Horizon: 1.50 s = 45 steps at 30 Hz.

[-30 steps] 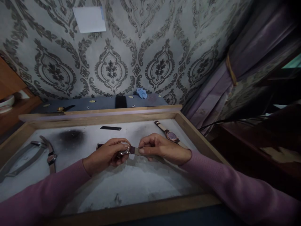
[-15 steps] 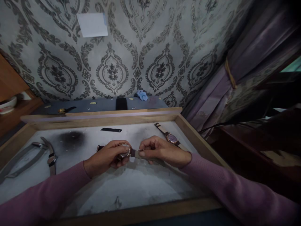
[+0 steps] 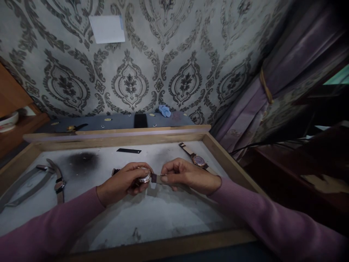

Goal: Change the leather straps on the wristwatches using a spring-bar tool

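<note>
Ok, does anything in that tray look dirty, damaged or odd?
Yes: a dark smudge on the tray, left of the black strip, looks odd against the white floor. I can't tell whether it's soot or a stain. The left hand covers part of its watch, so I can't judge it.

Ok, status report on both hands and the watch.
Left hand holding watch case. Right hand pinching strap. Second watch lies beyond that hand.

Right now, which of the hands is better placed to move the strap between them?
Probably the right hand: it pinches that strap, while the left hand holds the watch, thumb on top and fingers around it.
</note>
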Tool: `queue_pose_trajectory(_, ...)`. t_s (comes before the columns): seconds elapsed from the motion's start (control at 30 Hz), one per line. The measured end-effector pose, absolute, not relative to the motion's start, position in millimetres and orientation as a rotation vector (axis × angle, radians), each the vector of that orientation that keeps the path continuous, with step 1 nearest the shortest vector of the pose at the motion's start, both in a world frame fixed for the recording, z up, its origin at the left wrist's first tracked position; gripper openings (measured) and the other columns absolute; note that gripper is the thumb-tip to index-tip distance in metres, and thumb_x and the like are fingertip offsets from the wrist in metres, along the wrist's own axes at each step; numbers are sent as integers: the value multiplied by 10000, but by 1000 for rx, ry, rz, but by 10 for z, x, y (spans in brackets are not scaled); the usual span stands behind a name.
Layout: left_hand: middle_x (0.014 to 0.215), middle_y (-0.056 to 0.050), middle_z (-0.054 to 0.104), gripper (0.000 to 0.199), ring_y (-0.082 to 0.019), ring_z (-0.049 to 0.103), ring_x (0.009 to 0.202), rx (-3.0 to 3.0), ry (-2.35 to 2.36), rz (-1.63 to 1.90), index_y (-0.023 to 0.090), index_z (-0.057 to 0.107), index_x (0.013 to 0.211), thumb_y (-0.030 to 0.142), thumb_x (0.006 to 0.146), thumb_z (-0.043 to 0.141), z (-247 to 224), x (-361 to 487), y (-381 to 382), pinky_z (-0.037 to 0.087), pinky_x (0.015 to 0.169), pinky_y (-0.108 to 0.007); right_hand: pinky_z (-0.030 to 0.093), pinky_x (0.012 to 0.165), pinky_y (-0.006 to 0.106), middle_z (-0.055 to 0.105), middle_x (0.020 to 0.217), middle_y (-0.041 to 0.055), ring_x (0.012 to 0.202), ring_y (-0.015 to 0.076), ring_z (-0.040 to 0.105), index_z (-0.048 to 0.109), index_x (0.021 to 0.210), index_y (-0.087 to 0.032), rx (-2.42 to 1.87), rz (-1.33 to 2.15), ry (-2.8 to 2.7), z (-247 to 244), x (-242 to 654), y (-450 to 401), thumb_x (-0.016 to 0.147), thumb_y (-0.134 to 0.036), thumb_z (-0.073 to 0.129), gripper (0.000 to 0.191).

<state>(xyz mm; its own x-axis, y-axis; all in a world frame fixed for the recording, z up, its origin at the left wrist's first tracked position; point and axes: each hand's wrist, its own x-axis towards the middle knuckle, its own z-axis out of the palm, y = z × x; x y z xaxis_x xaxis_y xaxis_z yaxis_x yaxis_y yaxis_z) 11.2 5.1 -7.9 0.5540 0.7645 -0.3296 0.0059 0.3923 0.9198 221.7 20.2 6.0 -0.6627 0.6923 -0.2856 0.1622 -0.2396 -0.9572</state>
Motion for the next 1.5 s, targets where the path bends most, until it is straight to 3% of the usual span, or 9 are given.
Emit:
queue_pose_trajectory(0.33, 476, 51, 472, 159, -53, 333, 380, 1067, 896, 531, 174, 540, 785, 330, 776, 569, 22, 138, 40, 101, 358, -181, 302, 480, 200, 559, 512, -47, 467, 56, 450, 639, 675, -132, -1009, 1948, -1628, 33, 2234, 211, 673, -382, 753, 274)
queue_pose_trajectory(0.63, 602, 29, 543, 150, -56, 427, 443, 1031, 862, 565, 176, 541, 812, 306, 775, 608, -48, 91, 56, 129, 359, -161, 278, 473, 205, 556, 513, -45, 467, 61, 432, 627, 698, -139, -1029, 1902, -1681, 21, 2235, 217, 693, -429, 732, 308)
queue_pose_trajectory(0.97, 590, 30, 535, 122, -55, 421, 446, 1042, 861, 552, 169, 541, 824, 256, 746, 575, -39, 92, 56, 118, 369, -174, 279, 470, 212, 560, 542, -41, 458, 61, 418, 625, 709, -139, -1044, 1882, -1679, 20, 2251, 211, 692, -433, 728, 312)
queue_pose_trajectory(1.23, 566, 56, 505, 163, -45, 337, 410, 1058, 875, 583, 178, 506, 854, 272, 764, 604, -83, 81, 68, 110, 381, -189, 265, 463, 206, 551, 516, -41, 466, 63, 429, 626, 701, -138, -1046, 1875, -1675, 34, 2252, 220, 701, -416, 725, 295)
queue_pose_trajectory(1.5, 516, 105, 292, 271, -53, 161, 432, 1188, 812, 577, 136, 579, 841, 383, 775, 669, -114, 50, 101, 107, 401, -223, 278, 484, 199, 538, 515, -53, 473, 53, 444, 623, 680, -134, -1012, 1864, -1641, 85, 2273, 214, 685, -393, 735, 283)
